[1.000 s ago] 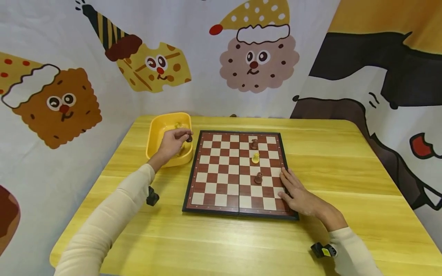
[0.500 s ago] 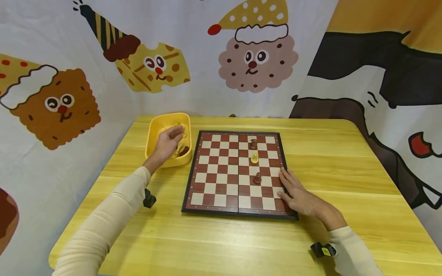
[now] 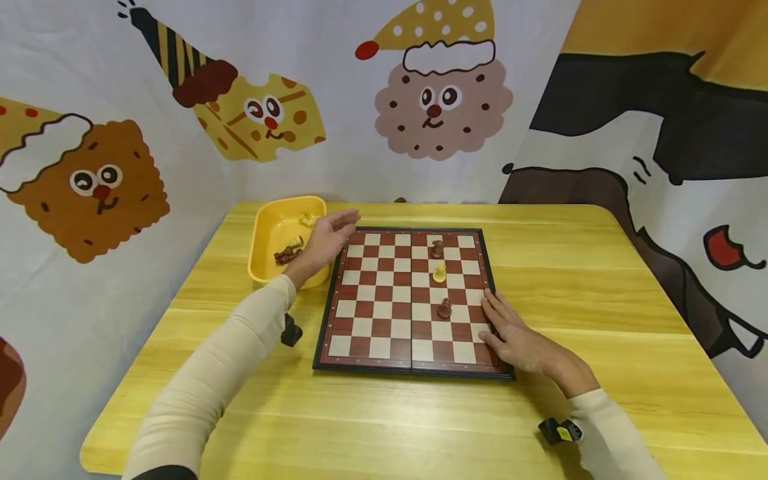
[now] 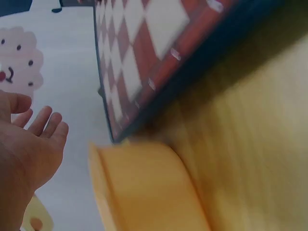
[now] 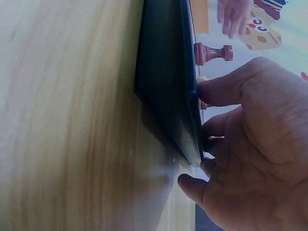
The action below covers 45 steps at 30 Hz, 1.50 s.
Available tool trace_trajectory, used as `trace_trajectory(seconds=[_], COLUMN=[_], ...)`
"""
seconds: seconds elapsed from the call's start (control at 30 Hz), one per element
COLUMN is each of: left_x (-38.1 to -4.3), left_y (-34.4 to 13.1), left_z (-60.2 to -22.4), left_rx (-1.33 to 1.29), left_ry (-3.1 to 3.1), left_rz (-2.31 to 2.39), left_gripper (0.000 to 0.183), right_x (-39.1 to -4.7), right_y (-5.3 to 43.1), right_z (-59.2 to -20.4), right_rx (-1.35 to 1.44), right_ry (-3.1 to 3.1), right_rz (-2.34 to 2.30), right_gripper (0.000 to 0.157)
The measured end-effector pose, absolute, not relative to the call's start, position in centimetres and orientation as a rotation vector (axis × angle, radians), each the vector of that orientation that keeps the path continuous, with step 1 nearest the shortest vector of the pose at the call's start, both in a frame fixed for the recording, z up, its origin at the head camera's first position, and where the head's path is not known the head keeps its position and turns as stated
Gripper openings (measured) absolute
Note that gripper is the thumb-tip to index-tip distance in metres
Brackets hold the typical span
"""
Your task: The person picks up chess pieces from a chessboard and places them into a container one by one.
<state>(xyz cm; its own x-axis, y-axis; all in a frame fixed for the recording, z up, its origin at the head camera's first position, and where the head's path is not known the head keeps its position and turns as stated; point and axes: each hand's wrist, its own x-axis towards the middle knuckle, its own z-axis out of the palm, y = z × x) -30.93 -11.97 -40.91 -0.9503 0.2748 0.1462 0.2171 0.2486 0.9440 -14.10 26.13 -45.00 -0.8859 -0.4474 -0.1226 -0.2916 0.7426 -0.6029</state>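
Note:
My left hand point(image 3: 330, 235) hovers where the yellow bin's right rim meets the board's far left corner. Its fingers are relaxed and nothing is in them; the left wrist view shows the same bare hand point(image 4: 33, 149) beside the bin wall point(image 4: 149, 187). On the right edge of the chessboard point(image 3: 393, 293) rests my right hand point(image 3: 521, 337), fingers spread. Thumb and fingertips touch the black frame point(image 5: 168, 53) in the right wrist view. Two brown chess pieces and a yellow chess piece point(image 3: 440, 273) stand on the board's right half; one brown piece is a rook point(image 5: 211, 53).
The yellow bin point(image 3: 259, 247) at the back left contains brown chess pieces point(image 3: 288, 255) and yellow chess pieces point(image 3: 307, 220); my left hand and wrist cover part of it. Bin and board sit on a wooden table point(image 3: 576, 267), with a printed cloth point(image 3: 348, 180) behind.
My left hand held a dark chess piece at the bin's right side, let it go into the bin, then moved right towards the board's corner. My right hand has stayed on the board's edge.

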Motion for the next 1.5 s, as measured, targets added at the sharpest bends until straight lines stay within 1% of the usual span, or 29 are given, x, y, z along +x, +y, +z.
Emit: trace_trajectory(seconds=[0.13, 0.3, 0.53, 0.73, 1.0, 1.13, 1.37, 1.5], left_x=[-31.4, -31.8, -32.1, -32.0, -32.1, -31.8, -31.5, -31.7], left_y=[-9.5, -7.2, -4.4, -1.6, 0.8, 2.0, 3.8, 3.8], left_z=[-40.3, -40.3, -41.1, -42.0, -43.4, -44.0, -44.3, -44.3], left_rx=[0.534, 0.53, 0.515, 0.526, 0.621, 0.638, 0.541, 0.558], left_ry=[2.418, 2.362, 2.201, 2.234, 2.26, 2.243, 2.326, 2.373], left_rz=[1.814, 1.797, 1.723, 1.664, 1.457, 1.474, 1.527, 1.518], left_gripper=[0.039, 0.039, 0.037, 0.032, 0.04, 0.042, 0.033, 0.028], right_x=[-14.1, -14.1, -14.0, -13.9, -13.9, -13.8, -13.9, -13.9], right_y=[26.2, 26.1, 26.2, 26.5, 26.3, 26.1, 26.1, 26.3], right_z=[-44.9, -45.0, -45.0, -44.7, -44.9, -45.0, -45.3, -45.4], right_rx=[-0.576, -0.578, -0.579, -0.567, -0.569, -0.568, -0.576, -0.57], right_ry=[2.697, 2.706, 2.715, 2.719, 2.727, 2.734, 2.739, 2.744], right_rz=[-0.845, -0.841, -0.844, -0.835, -0.821, -0.829, -0.792, -0.807], right_gripper=[0.07, 0.069, 0.069, 0.069, 0.07, 0.069, 0.068, 0.068])
